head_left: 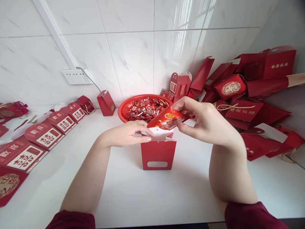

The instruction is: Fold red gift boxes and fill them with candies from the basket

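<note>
A red paper gift box [157, 156] with a white oval window stands upright on the white table, its top unfolded. My left hand [127, 133] is at its upper left edge, thumb and fingers closed on the rim. Just above the opening, my right hand [200, 119] pinches a shiny red snack packet [164, 119] with yellow lettering. The packet tilts down to the left, its lower end close to the box's mouth. Behind the packet sits a red plastic basket [122, 109] full of small wrapped sweets [145, 106], partly hidden by my hands.
Several closed red gift boxes [49, 136] line the left side. A single red box [106, 103] stands near the wall below a power socket [77, 76]. On the right, a heap of red boxes [245, 108] leans against the wall, some with cord handles.
</note>
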Tool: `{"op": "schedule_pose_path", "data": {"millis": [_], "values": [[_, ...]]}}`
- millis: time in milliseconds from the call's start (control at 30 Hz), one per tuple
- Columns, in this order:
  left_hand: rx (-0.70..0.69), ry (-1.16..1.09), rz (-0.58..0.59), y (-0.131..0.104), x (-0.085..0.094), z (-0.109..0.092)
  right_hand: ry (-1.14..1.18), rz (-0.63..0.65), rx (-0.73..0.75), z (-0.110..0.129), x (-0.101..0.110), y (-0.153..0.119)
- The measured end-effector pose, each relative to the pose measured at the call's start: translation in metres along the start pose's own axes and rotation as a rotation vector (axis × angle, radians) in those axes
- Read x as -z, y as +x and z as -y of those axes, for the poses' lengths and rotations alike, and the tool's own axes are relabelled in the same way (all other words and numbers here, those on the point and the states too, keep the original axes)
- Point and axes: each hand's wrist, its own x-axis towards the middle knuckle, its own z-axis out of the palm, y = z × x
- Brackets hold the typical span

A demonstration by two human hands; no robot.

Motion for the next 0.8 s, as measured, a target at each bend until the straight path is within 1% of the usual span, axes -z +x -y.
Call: {"op": "schedule_pose_path", "data": {"millis": [67,167,267,333,400,500,600,667,700,800], "values": [[0.010,-0.030,0.017,0.002,-0.002,-0.003,0.068,-0.011,-0.009,0.000,-0.002,0.001],[-0.039,-0.091,0.013,0.004,-0.004,-0.005,0.158,0.082,0.008,-0.001,-0.008,0.005],[-0.073,-0.126,-0.042,0.003,-0.005,-0.005,0.146,0.167,-0.002,-0.001,-0.013,0.010],[-0.045,-0.104,-0.074,0.001,-0.004,-0.004,0.103,0.207,-0.014,-0.002,-0.016,0.011],[-0.022,-0.034,-0.073,-0.002,-0.003,-0.003,0.053,0.254,-0.017,-0.004,-0.017,0.012],[-0.012,0.071,-0.043,-0.001,-0.005,-0.002,-0.023,0.317,-0.015,-0.006,-0.017,0.013],[-0.019,0.075,0.005,0.005,-0.008,-0.001,-0.078,0.392,-0.003,-0.009,-0.018,0.015],[-0.016,0.080,0.040,0.009,-0.009,0.001,-0.161,0.396,-0.023,-0.012,-0.020,0.016],[-0.009,0.101,0.039,0.010,-0.008,0.003,-0.216,0.381,-0.047,-0.014,-0.022,0.017],[0.048,0.218,-0.042,0.011,-0.006,0.010,-0.362,0.351,-0.117,-0.019,-0.028,0.018]]}}
